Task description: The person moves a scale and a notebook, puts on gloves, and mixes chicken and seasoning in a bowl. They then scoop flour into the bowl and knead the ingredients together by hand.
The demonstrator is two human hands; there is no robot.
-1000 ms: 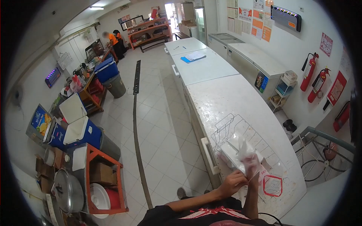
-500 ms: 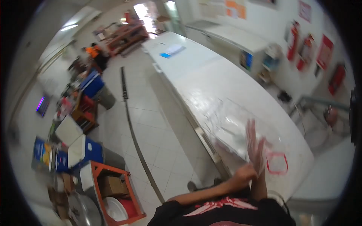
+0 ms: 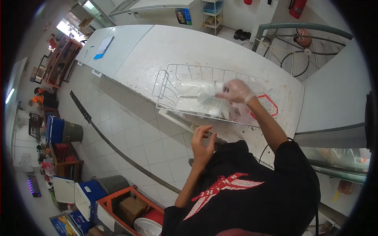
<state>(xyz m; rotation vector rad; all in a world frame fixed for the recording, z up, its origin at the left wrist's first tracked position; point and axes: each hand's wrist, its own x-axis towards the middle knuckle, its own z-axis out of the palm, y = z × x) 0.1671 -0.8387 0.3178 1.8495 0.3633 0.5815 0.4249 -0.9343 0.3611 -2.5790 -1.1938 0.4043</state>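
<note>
In a clear plastic glove, my right hand [image 3: 237,91] is over the white wire basket [image 3: 190,67], its fingers closed on a crumpled clear plastic bag [image 3: 210,100]. White flat packs [image 3: 189,103] lie in the basket, partly under the plastic. My left hand [image 3: 202,146] is bare and empty beside the near edge of the white table [image 3: 153,51], its fingers loosely curled and the thumb apart. A red outlined shape [image 3: 275,107] shows at the basket's right end, near my right wrist.
A clipboard with papers [image 3: 104,46] lies at the table's far left. Beyond the table are a white freezer [image 3: 157,15], a small shelf [image 3: 212,19] and a green metal frame [image 3: 299,26]. An orange shelf [image 3: 114,216] and blue cooler [image 3: 88,192] stand lower left.
The view has turned right. My left hand has come away from my gloved right hand, which has moved onto the plastic over the basket and closed.
</note>
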